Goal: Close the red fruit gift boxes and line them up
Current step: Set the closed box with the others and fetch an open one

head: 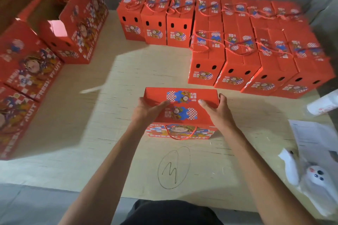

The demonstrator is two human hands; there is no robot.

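A red fruit gift box [181, 113] stands on the wooden table [117, 115] right in front of me, its top flaps folded down and its red cord handle hanging over the near face. My left hand [146, 108] grips the box's left top edge, thumb on the lid. My right hand [217, 107] grips the right top edge, fingers curled over the corner. Several closed red boxes [232, 45] stand in rows at the back and right. Open boxes [73, 23] with raised flaps stand at the left.
A white bottle [323, 104] lies at the right edge. Below it are printed papers [311, 135] and a white rabbit plush [314, 175]. A circled pen mark [173, 168] is drawn on the table close to me. Bare tabletop lies between the box rows.
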